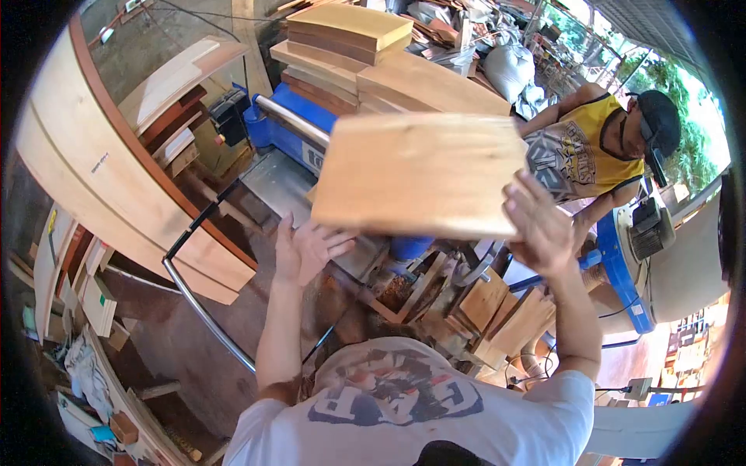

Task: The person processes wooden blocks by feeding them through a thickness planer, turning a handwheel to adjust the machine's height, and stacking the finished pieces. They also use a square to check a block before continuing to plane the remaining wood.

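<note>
White T-shirt filling the near edge, both forearms reaching forward from its sleeves. Left hand is sitting under the near left corner of the board, fingers spread well apart, palm showing; overlapping the board's lower edge in view, contact unclear. Right hand is lying along the board's right edge, fingers fairly straight over it; thumb not showing, so cannot tell whether it is clamping or only bracing.

Board is hanging in the air ahead of the chest, broad pale face showing, edges blurring; probably moving. Step in hand, as I read it: handling one board between the hands, clear of any support. A next move would be calling for the left fingers closing on the near corner, to share the weight and keep the board level; a one-sided hold looks likely to tip.

Just beyond, partly behind the board: a blue machine, its metal bed lying below and left. Short wood pieces are piling lower right. Farther: stacked boards are standing behind the machine; to the right a co-worker in a yellow top is leaning in, hands not clearly showing. Back of the yard: a pale sack is resting among offcuts.
</note>
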{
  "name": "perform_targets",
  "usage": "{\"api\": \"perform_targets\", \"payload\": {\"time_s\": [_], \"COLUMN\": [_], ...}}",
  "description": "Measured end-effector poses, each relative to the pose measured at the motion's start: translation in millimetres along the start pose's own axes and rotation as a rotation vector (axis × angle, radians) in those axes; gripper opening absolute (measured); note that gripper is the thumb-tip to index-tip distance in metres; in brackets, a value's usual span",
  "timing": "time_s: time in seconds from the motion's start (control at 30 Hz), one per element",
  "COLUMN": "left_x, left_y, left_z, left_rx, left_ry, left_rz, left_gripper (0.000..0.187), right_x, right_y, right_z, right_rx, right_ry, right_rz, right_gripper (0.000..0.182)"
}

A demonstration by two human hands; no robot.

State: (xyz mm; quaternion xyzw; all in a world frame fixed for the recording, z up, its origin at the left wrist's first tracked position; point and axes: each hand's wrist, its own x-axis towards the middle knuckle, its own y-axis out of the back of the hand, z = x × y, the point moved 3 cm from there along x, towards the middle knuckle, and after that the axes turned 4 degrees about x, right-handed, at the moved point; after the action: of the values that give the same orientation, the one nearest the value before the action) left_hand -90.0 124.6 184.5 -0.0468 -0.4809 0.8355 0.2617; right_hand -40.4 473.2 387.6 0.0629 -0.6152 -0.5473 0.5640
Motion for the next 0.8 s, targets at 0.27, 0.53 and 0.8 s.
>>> {"api": "perform_targets", "payload": {"time_s": [0.27,0.53,0.8], "left_x": [-130.8,-204.0,-168.2], "left_y": [36.2,124.8,188.6], "left_z": [-20.2,-15.9,-29.8], "left_rx": [0.263,0.224,0.222], "left_ry": [-0.157,-0.361,-0.280], "left_rz": [0.829,1.061,1.037], "left_gripper": [0.065,0.058,0.063], "right_x": [-21.1,-53.3,-62.4], "right_y": [-114.8,-125.4,-85.8], "right_z": [-70.2,-86.9,-72.8], "right_rx": [0.054,0.180,0.103], "right_ry": [-0.285,-0.573,-0.685], "right_rz": [-0.253,-0.067,0.127], "right_gripper": [0.057,0.058,0.043]}}
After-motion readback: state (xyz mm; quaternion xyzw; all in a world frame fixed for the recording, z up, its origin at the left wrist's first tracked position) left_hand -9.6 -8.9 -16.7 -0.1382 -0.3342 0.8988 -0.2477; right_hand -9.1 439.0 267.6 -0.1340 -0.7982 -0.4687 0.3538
